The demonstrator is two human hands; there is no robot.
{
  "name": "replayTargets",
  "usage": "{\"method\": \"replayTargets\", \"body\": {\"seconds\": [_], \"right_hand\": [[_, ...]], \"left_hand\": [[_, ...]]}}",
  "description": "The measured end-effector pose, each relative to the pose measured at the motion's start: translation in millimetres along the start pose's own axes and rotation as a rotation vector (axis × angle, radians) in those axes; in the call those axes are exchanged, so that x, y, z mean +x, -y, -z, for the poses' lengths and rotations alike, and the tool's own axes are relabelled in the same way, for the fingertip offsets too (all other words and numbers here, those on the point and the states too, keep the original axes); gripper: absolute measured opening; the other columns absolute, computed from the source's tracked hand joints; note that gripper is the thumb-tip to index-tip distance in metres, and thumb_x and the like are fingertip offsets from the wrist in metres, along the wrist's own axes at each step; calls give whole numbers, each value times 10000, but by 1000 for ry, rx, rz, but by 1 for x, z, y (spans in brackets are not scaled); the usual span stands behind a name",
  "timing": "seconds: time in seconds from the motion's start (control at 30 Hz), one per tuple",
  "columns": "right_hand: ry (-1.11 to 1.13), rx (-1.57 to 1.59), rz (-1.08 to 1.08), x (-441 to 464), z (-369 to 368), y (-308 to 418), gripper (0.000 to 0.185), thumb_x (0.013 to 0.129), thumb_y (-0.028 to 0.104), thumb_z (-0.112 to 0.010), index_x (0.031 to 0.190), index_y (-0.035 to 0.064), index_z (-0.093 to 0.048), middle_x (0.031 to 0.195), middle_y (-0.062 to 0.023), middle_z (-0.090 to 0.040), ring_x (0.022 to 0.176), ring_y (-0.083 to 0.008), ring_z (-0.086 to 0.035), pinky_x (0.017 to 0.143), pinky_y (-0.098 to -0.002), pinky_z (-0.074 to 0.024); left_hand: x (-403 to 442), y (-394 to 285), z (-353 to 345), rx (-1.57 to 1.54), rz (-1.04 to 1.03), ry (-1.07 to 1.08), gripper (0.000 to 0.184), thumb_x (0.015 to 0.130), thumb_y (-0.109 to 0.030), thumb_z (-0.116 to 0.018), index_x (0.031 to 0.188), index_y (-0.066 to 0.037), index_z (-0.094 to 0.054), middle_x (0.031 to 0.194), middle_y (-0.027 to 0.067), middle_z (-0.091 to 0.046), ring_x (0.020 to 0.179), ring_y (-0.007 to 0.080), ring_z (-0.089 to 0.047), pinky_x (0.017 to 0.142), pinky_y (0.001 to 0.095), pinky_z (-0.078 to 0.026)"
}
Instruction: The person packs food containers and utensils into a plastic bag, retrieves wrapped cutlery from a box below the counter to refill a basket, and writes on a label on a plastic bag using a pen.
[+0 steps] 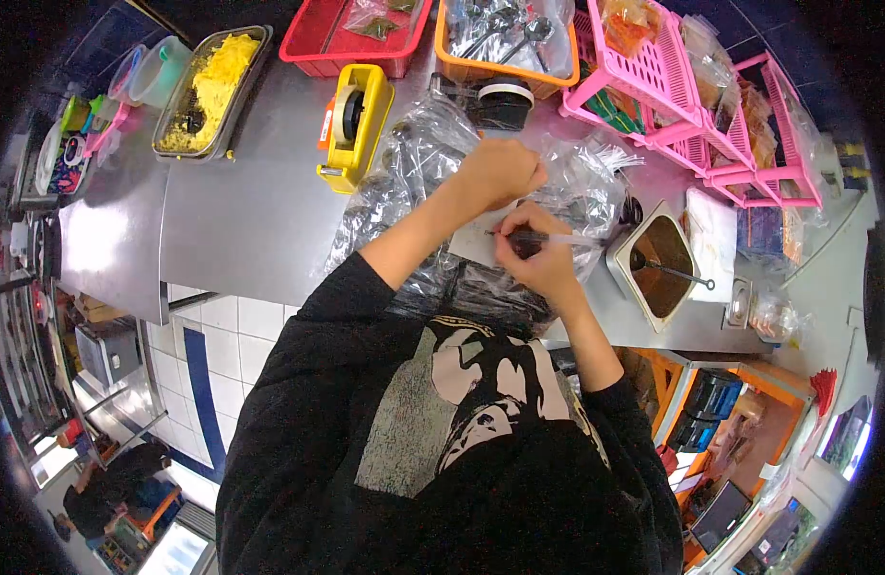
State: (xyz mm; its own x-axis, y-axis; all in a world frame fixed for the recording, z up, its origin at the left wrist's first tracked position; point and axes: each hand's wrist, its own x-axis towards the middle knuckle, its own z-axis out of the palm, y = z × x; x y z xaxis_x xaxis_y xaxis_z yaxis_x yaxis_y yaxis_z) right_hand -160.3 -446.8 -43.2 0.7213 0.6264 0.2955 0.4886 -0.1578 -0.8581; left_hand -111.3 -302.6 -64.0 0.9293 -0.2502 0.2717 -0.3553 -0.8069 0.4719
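My right hand (546, 272) pinches a small clear plastic bag (529, 245) with dark contents, its see-through end stretching out to the right. My left hand (505, 174) is closed just above it, and what its fingers hold, if anything, is hidden. Below both hands lies a large heap of clear plastic bags (419, 144) with dark contents. A pale flat piece (473, 240) rests on the heap beside my right hand. To the right stands a steel container (623, 259) with dark brown contents and a ladle (677, 273) in it.
A yellow tape dispenser (373, 125) stands left of the heap. Behind are a red tray (313, 56), an orange basket (505, 75) of dark utensils and pink racks (697, 125). A metal tray (164, 144) holds shredded yellow food. Another person (126, 494) is at lower left.
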Motion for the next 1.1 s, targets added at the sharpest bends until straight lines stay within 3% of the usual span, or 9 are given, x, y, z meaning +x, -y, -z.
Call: {"method": "replayTargets", "body": {"seconds": [0.17, 0.4, 0.67, 0.77, 0.9, 0.93, 1.0, 1.07, 1.1], "right_hand": [[-385, 628, -59, -6, 21, 19, 170, 798, 47, -597, 911, 19, -473, 823, -86, -565, 721, -152, -543, 648, -280, -481], [-825, 162, 6, -54, 90, 50, 383, 869, 188, -554, 1170, 22, -387, 800, -60, -535, 718, -109, -497, 619, -219, -410], [-1088, -73, -163, -160, 130, 50, 285, 870, 118, -550, 1124, -1, -497, 805, -7, -524, 687, -68, -451, 601, -185, -357], [-1343, -281, -257, -213, 142, 69, 276, 866, 112, -556, 1114, 0, -510, 859, -4, -515, 716, -58, -462, 628, -175, -386], [-1380, -655, -558, -313, 174, 108, 218, 848, 97, -565, 1050, 16, -571, 878, -22, -566, 758, -87, -510, 683, -234, -436], [-1330, -885, -688, -338, 186, 119, 205, 837, 121, -581, 1005, 5, -596, 847, -71, -621, 743, -99, -533, 678, -253, -445], [-1305, -1010, -952, -378, 215, 136, 223, 823, 140, -581, 992, -4, -601, 863, -141, -645, 759, -175, -601, 706, -285, -454], [-1214, -1156, -1144, -445, 266, 123, 218, 790, 177, -620, 950, 29, -633, 700, -136, -615, 629, -211, -584, 610, -307, -444], [-1161, -1314, -1051, -488, 295, 105, 197, 769, 172, -618, 910, 37, -643, 680, -149, -601, 618, -274, -579, 579, -365, -429]], "left_hand": [[3, 3, 1, -33, -81, -52, 288, 808, -264, -467, 675, -43, -595, 631, 185, -577, 599, 376, -570, 569, 453, -453], [11, -6, 19, -50, 6, 195, 292, 850, -240, -427, 760, 3, -561, 759, 230, -577, 738, 407, -554, 667, 487, -425], [17, -10, 39, -35, 5, 404, 315, 896, -298, -401, 945, 5, -469, 825, 270, -566, 822, 442, -532, 692, 511, -392], [20, -9, 45, -97, -36, 472, 337, 890, -320, -435, 969, 8, -422, 830, 273, -547, 815, 452, -517, 679, 493, -384], [25, -38, 63, 88, 114, 639, 513, 783, -421, -595, 1016, 31, -525, 968, 255, -578, 943, 395, -535, 805, 430, -414], [17, -28, 55, -26, -132, 450, 517, 770, -432, -609, 990, 31, -542, 951, 276, -563, 899, 402, -542, 750, 443, -417], [23, -41, 59, 157, 5, 612, 510, 748, -416, -642, 957, 44, -572, 829, 277, -577, 798, 414, -562, 681, 420, -439], [15, -24, 43, -111, -68, 435, 385, 749, -312, -667, 858, 50, -592, 799, 269, -586, 737, 399, -577, 622, 430, -428], [14, -37, 46, -151, -20, 419, 344, 746, -275, -672, 825, 49, -586, 768, 255, -586, 697, 382, -569, 603, 424, -418]]}}
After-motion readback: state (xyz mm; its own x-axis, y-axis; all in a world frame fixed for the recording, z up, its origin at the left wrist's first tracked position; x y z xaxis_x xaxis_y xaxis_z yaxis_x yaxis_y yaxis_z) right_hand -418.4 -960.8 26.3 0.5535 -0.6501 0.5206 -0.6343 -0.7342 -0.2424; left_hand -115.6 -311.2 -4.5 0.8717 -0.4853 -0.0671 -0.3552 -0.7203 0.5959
